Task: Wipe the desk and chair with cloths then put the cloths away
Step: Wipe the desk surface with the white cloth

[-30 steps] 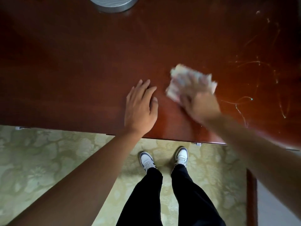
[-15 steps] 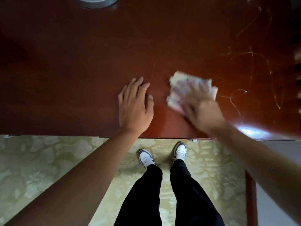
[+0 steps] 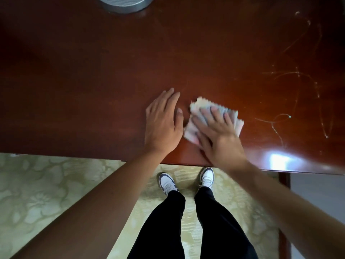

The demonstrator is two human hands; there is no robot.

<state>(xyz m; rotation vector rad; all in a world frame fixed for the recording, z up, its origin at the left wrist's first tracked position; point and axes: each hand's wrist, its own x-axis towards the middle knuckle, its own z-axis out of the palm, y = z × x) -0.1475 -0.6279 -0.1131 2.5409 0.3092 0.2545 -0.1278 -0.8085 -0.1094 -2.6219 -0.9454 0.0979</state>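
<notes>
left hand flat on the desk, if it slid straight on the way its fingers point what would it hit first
The left hand points up and slightly right across bare desk. The way looks free to the frame's top; the grey round object sits left of that line.

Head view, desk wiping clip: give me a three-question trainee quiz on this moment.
1. True or false: the right hand presses the cloth flat with straight fingers.
2. What is the left hand doing? A) gripping a second cloth B) resting flat on the desk C) lifting the grey round object
3. Fill in: the pale scratch marks lie to the ____ of the cloth.

Key: 1 true; 2 B; 3 right.
</notes>
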